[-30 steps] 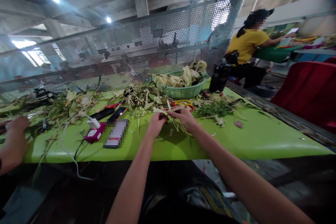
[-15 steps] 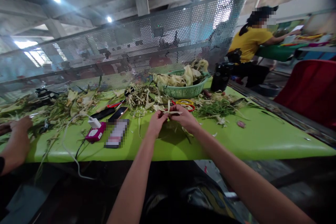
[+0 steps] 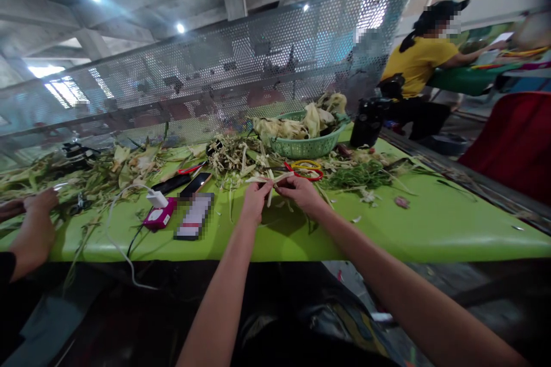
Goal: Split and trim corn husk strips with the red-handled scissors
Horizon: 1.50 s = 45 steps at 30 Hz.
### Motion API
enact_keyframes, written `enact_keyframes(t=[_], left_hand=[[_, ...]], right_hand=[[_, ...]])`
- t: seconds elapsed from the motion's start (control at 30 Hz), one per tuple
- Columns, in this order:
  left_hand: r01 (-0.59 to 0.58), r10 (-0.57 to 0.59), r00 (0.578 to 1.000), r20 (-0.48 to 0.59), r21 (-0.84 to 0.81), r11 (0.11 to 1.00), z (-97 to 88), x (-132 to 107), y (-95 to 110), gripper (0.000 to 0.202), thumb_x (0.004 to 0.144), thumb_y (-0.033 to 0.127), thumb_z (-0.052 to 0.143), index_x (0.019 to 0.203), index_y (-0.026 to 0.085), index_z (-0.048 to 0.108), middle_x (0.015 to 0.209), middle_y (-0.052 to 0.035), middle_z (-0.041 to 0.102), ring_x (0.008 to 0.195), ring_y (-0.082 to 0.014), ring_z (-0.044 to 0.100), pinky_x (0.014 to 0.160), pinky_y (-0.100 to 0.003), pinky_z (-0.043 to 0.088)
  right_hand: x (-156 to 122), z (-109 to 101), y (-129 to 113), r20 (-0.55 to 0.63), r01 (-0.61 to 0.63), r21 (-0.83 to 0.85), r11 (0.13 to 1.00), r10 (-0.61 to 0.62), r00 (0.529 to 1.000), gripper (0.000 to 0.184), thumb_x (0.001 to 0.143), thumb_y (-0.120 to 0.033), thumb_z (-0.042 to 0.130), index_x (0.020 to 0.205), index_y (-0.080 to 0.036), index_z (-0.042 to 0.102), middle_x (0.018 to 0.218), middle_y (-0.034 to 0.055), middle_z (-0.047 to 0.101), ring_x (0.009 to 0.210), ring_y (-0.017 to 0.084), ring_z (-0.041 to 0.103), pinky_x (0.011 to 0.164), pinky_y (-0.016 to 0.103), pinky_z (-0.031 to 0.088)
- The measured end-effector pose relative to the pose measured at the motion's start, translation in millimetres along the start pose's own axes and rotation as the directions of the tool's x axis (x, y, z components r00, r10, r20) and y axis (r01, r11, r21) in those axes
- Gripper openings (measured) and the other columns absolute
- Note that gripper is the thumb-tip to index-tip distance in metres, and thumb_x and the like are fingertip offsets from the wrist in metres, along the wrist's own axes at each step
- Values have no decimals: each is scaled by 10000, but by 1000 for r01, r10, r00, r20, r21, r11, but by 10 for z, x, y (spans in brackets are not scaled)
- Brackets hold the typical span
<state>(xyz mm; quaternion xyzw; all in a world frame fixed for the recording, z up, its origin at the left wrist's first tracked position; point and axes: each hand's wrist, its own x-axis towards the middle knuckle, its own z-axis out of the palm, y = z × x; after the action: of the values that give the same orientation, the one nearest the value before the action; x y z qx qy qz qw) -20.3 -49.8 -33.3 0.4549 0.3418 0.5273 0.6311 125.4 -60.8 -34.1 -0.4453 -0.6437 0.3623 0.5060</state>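
Both hands meet above the green tabletop in the middle of the view. Several pale, narrow strips of dry husk (image 3: 258, 179) cross between the fingertips. My left hand (image 3: 255, 200) pinches them at their crossing. From the right, my right hand (image 3: 303, 194) pinches the same strips, thumb and forefinger together. One strip points left past my left fingers, and another hangs down between the hands. Just beyond lie scissors with red handles (image 3: 321, 175) and a yellow loop (image 3: 306, 164). Behind them, a green plastic basket (image 3: 312, 148) holds more pale husks (image 3: 316, 119).
Heaps of husk scraps (image 3: 235, 155) and green shreds (image 3: 361, 175) cover the far table. To the left are two phones (image 3: 196, 215) and a magenta power block (image 3: 159, 215). A black cylindrical object (image 3: 365, 121) stands right. Another person's hand (image 3: 38, 206) works at the left edge.
The strips have turned in my fingers: the one that stood upright is gone from that position, and one now points left while another hangs down. Both hands stay close together.
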Motion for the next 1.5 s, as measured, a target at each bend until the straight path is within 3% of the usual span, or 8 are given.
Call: enact_keyframes(t=[0.37, 0.6, 0.77, 1.0, 1.17, 1.3, 1.5], left_hand=[[97, -105, 993, -62, -113, 989, -50, 32, -8, 242, 588, 285, 760, 678, 146, 584, 503, 36, 520, 443, -76, 445, 468, -212, 363], [78, -86, 995, -42, -152, 985, -53, -5, 19, 308, 606, 308, 765, 817, 170, 587, 609, 25, 601, 551, -112, 574, 565, -232, 456], [76, -76, 997, 7, -152, 985, -6, -44, 29, 334, 591, 284, 774, 836, 168, 578, 658, 15, 630, 579, -120, 600, 600, -246, 481], [73, -71, 997, 19, -147, 986, -22, -16, 23, 357, 541, 258, 799, 807, 156, 584, 588, 32, 600, 490, -89, 542, 528, -217, 445], [50, -52, 998, -19, -125, 991, -58, 23, -17, 352, 565, 294, 796, 815, 156, 590, 620, 29, 614, 476, -79, 535, 508, -210, 430], [57, -61, 998, -33, -119, 991, -69, 35, -39, 342, 562, 275, 798, 802, 154, 586, 633, 8, 629, 516, -109, 577, 548, -240, 462], [69, -83, 994, -77, -178, 982, -71, 34, -16, 291, 608, 255, 758, 808, 171, 564, 655, 12, 630, 569, -113, 600, 586, -240, 474]], right_hand=[[-21, 13, -82, 0, 160, -172, 972, -162, 987, 71, 704, -261, 646, 702, -194, 672, 696, -3, 611, 678, 154, 530, 653, 263, 395], [-27, 36, -72, -13, 86, -94, 992, -88, 996, 205, 730, -377, 645, 744, -175, 672, 682, 5, 627, 623, 148, 534, 591, 258, 419], [-23, -19, -94, -125, 50, -27, 998, -53, 991, 357, 770, -523, 576, 771, -171, 635, 650, -1, 584, 583, 131, 508, 566, 257, 419], [13, -29, -15, -186, 49, -118, 992, -71, 980, 334, 783, -480, 572, 693, -161, 617, 582, 0, 557, 542, 136, 497, 535, 264, 415], [-47, -60, -132, -277, 153, -286, 946, -234, 932, 255, 765, -329, 643, 975, -184, 639, 950, 66, 620, 792, 193, 547, 760, 331, 442], [-109, -26, -251, -92, 334, -495, 802, -431, 898, 150, 811, -230, 587, 940, -217, 662, 947, 64, 638, 917, 219, 549, 849, 348, 414], [-146, 82, -278, 102, 407, -645, 646, -456, 884, 317, 721, -83, 597, 980, -246, 676, 1014, 61, 652, 1027, 264, 494, 905, 404, 351]])
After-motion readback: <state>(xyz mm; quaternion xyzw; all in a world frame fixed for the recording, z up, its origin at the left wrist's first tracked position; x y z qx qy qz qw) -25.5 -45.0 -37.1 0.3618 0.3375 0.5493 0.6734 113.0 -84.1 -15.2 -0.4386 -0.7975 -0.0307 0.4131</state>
